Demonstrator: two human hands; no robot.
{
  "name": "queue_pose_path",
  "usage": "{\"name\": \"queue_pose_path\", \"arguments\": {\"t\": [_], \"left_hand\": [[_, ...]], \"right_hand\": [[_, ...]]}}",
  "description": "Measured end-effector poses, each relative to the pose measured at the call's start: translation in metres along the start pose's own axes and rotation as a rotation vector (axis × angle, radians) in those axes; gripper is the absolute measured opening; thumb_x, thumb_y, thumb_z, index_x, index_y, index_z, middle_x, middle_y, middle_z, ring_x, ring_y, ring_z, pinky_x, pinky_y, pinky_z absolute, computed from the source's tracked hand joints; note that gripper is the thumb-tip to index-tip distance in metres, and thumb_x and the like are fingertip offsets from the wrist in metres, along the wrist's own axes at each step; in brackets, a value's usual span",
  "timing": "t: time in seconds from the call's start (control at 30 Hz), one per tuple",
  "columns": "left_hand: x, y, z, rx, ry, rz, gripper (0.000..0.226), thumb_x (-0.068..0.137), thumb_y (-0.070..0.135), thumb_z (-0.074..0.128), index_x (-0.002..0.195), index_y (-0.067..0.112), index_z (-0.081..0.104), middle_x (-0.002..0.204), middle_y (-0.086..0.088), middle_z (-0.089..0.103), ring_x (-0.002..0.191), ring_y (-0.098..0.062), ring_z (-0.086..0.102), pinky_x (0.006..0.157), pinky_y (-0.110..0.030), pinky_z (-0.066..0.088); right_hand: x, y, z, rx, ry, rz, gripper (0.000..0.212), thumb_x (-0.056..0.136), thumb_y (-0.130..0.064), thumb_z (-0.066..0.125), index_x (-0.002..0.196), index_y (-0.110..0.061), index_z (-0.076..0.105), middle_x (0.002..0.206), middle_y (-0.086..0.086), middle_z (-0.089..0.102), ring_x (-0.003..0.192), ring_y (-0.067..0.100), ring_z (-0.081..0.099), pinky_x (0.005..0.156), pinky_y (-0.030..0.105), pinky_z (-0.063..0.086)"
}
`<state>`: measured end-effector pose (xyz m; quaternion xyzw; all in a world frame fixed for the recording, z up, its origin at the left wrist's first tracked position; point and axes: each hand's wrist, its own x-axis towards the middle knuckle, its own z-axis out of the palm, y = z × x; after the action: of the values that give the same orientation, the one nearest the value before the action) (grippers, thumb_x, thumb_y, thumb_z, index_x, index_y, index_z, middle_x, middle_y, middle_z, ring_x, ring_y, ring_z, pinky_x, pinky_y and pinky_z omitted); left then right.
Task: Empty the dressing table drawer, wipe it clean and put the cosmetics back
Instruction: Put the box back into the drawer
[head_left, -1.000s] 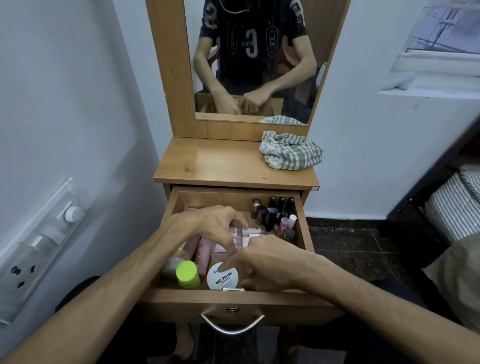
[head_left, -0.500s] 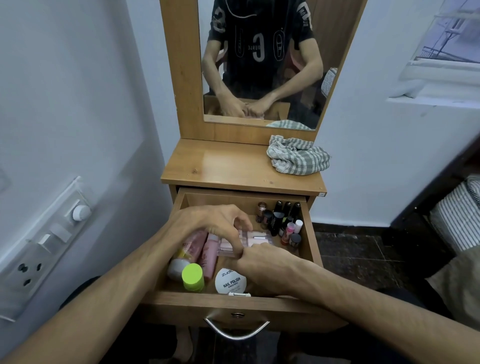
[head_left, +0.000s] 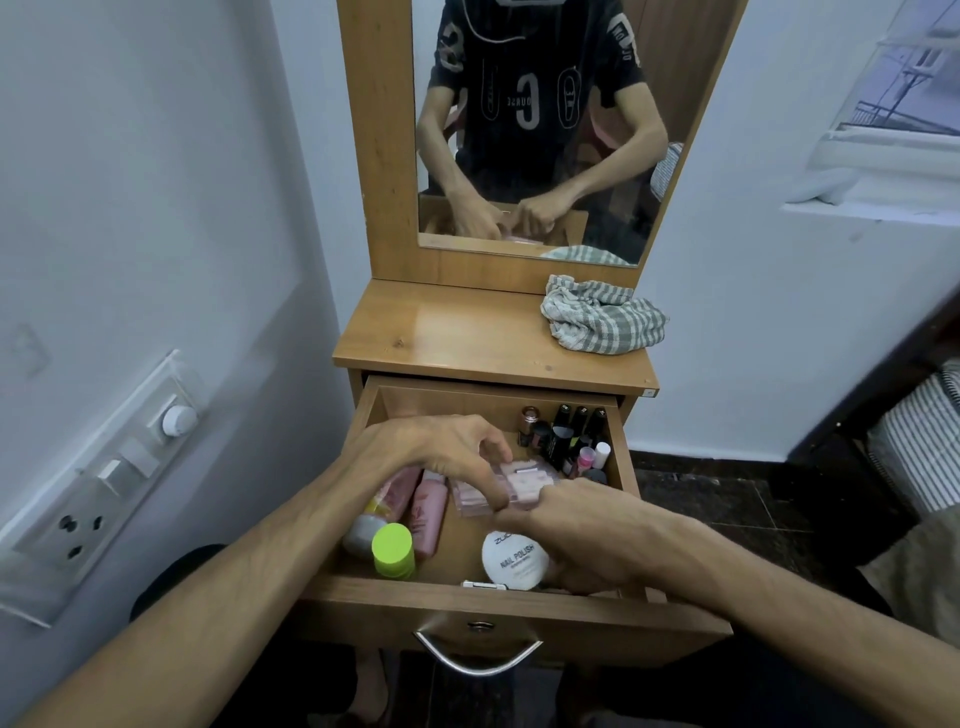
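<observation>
Left hand (head_left: 431, 452) and right hand (head_left: 582, 530) each hold a narrow grip on the pink case (head_left: 511, 486).

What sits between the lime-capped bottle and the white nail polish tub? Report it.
In the head view, only bare drawer floor lies between the lime-capped bottle and the white nail polish tub; nothing stands in that gap.

Pale blue-white walls (head_left: 156, 182) both sides of wooden dressing unit. Tall mirror (head_left: 540, 130) in wood frame above glossy wooden surface (head_left: 447, 332). Switch panel (head_left: 104, 483) with sockets and round dial on left wall. Window (head_left: 904, 78) upper right, daylight, white sill below. Dark speckled stone floor (head_left: 696, 499) at right. Striped bedding (head_left: 919, 441) on dark-framed bed, far right edge.
</observation>
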<state>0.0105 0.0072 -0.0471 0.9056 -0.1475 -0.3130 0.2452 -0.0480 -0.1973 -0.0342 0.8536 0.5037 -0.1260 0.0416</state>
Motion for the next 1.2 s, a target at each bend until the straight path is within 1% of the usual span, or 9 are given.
{"name": "queue_pose_path", "arguments": {"t": [0.1, 0.2, 0.3, 0.47, 0.6, 0.7, 0.87, 1.07, 1.2], "left_hand": [[0.0, 0.002, 0.001, 0.005, 0.014, -0.01, 0.081, 0.057, 0.047, 0.085, 0.131, 0.028, 0.059, 0.112, 0.006, 0.065, 0.103, -0.014, 0.063, 0.096, -0.038, 0.053], [-0.002, 0.004, 0.003, 0.098, 0.004, -0.019, 0.083, 0.057, 0.046, 0.09, 0.133, 0.034, 0.057, 0.114, 0.01, 0.062, 0.101, -0.011, 0.061, 0.095, -0.036, 0.053], [-0.006, 0.009, 0.01, 0.199, 0.017, -0.035, 0.091, 0.057, 0.045, 0.09, 0.138, 0.036, 0.05, 0.122, 0.01, 0.058, 0.108, -0.015, 0.058, 0.098, -0.04, 0.052], [-0.011, 0.018, 0.027, 0.388, -0.013, -0.028, 0.107, 0.056, 0.043, 0.092, 0.147, 0.032, 0.039, 0.137, 0.002, 0.05, 0.125, -0.024, 0.05, 0.104, -0.045, 0.047], [-0.01, 0.012, 0.047, 0.52, -0.015, -0.021, 0.115, 0.063, 0.041, 0.089, 0.157, 0.027, 0.024, 0.156, -0.007, 0.029, 0.146, -0.031, 0.028, 0.121, -0.054, 0.024], [-0.011, 0.007, 0.053, 0.554, 0.017, 0.05, 0.114, 0.064, 0.046, 0.087, 0.157, 0.024, 0.026, 0.162, -0.005, 0.023, 0.15, -0.028, 0.022, 0.124, -0.054, 0.016], [-0.024, 0.008, 0.031, 0.268, -0.008, -0.005, 0.09, 0.063, 0.05, 0.089, 0.141, 0.03, 0.049, 0.141, 0.008, 0.054, 0.132, -0.018, 0.049, 0.112, -0.039, 0.04], [-0.035, -0.021, -0.002, 0.168, 0.351, -0.017, 0.042, 0.071, 0.015, 0.064, 0.108, 0.034, 0.073, 0.104, 0.009, 0.071, 0.095, -0.01, 0.064, 0.077, -0.021, 0.052], [-0.044, -0.028, -0.01, 0.065, 0.378, -0.028, 0.035, 0.067, 0.031, 0.063, 0.101, 0.036, 0.074, 0.096, 0.01, 0.072, 0.093, -0.009, 0.066, 0.085, -0.04, 0.057]], "right_hand": [[-0.015, 0.007, -0.005, 0.033, 0.007, 0.043, 0.078, 0.082, -0.024, 0.075, 0.149, -0.038, 0.038, 0.106, -0.007, 0.065, 0.091, 0.019, 0.059, 0.079, 0.035, 0.049], [-0.031, 0.009, -0.023, 0.104, 0.031, 0.092, 0.068, 0.084, -0.037, 0.078, 0.144, -0.038, 0.047, 0.069, -0.02, 0.043, 0.063, 0.0, 0.044, 0.065, 0.021, 0.035], [-0.042, 0.011, -0.036, 0.232, 0.107, 0.142, 0.061, 0.077, -0.05, 0.083, 0.13, -0.041, 0.054, 0.071, -0.025, 0.055, 0.068, -0.005, 0.054, 0.063, 0.012, 0.039], [-0.042, 0.024, -0.036, 0.359, 0.215, 0.266, 0.06, 0.076, -0.046, 0.086, 0.128, -0.037, 0.06, 0.062, -0.016, 0.062, 0.063, 0.004, 0.062, 0.058, 0.023, 0.049], [-0.029, 0.031, -0.028, 0.295, 0.3, 0.363, 0.059, 0.074, -0.051, 0.084, 0.126, -0.035, 0.062, 0.061, -0.022, 0.056, 0.064, -0.002, 0.058, 0.055, 0.015, 0.035], [-0.012, 0.033, -0.024, 0.204, 0.339, 0.404, 0.063, 0.072, -0.057, 0.082, 0.127, -0.034, 0.062, 0.086, -0.016, 0.069, 0.085, 0.008, 0.066, 0.063, 0.023, 0.042], [0.019, 0.029, -0.029, 0.112, 0.325, 0.509, 0.057, 0.076, -0.056, 0.079, 0.119, -0.022, 0.065, 0.108, 0.001, 0.071, 0.099, 0.025, 0.065, 0.077, 0.035, 0.05], [0.055, 0.023, -0.016, 0.104, 0.261, 0.575, 0.041, 0.081, -0.043, 0.078, 0.107, -0.014, 0.065, 0.106, 0.008, 0.067, 0.093, 0.029, 0.062, 0.071, 0.033, 0.04], [0.074, 0.022, -0.002, 0.145, 0.229, 0.588, 0.041, 0.085, -0.041, 0.077, 0.109, -0.01, 0.064, 0.111, 0.012, 0.067, 0.103, 0.033, 0.065, 0.072, 0.035, 0.042]]}}
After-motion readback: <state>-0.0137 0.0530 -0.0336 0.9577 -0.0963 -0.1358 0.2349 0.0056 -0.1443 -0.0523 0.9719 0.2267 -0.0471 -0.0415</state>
